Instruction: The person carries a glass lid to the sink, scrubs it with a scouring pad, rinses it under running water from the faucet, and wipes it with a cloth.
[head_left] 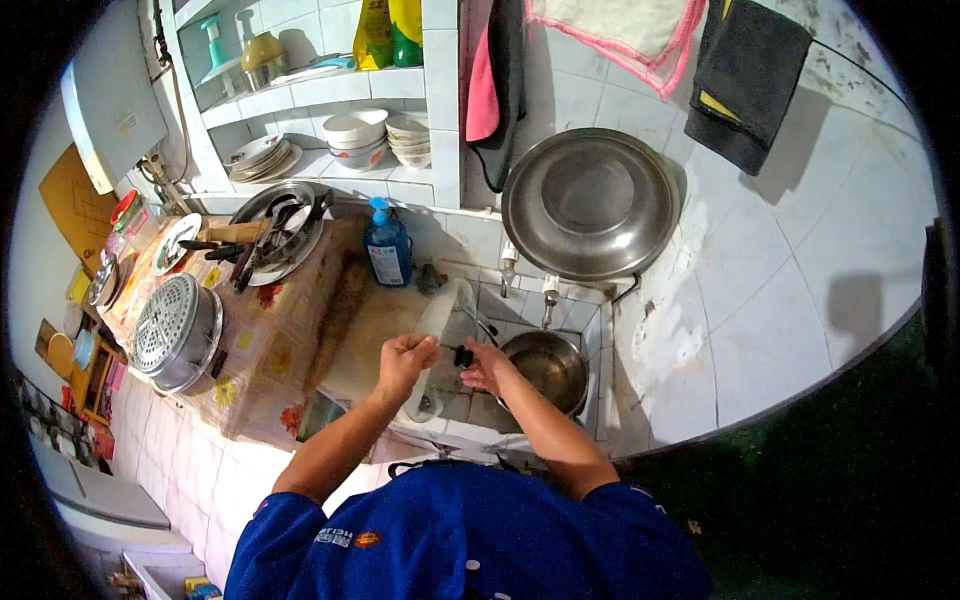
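A clear glass pot lid with a black knob stands tilted nearly on edge over the left side of the sink. My right hand is at the knob side, its fingers closed around the knob. On the lid's other side my left hand is closed against the glass. Whatever is between its fingers is hidden. Just right of my right hand, a metal pot sits in the sink below two taps.
A blue soap bottle stands behind the counter's left part. Left, a cloth-covered table bears a steamer pot and a pan of utensils. A large metal basin hangs on the wall; bowls fill a shelf.
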